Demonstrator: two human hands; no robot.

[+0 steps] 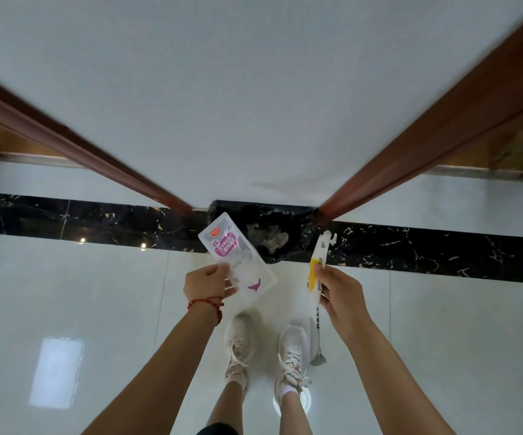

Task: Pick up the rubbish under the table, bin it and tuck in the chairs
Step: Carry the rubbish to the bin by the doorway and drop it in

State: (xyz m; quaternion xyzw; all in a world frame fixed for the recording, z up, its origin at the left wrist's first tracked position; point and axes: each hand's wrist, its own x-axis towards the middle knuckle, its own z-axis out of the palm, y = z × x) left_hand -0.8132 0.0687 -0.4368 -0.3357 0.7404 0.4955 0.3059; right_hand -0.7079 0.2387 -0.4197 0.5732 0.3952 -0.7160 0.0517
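Both bare arms reach forward and down; left hand (206,282) pinches a flat wrapper (236,260), right hand (342,291) pinches a long narrow wrapper (316,277), red cord (210,304) on left wrist.

Floor tiles (65,293): white, highly glossy, reflecting lights. Border strip (442,249) across mid-frame: black polished marble-look stone with gold veining. Door frames (426,146), upper left and right: reddish-brown wood, smooth, semi-gloss. Packet (238,262): clear, shiny plastic film. Long wrapper (316,277): printed film, yellow-white. Shoes (238,343): pale matt fabric.
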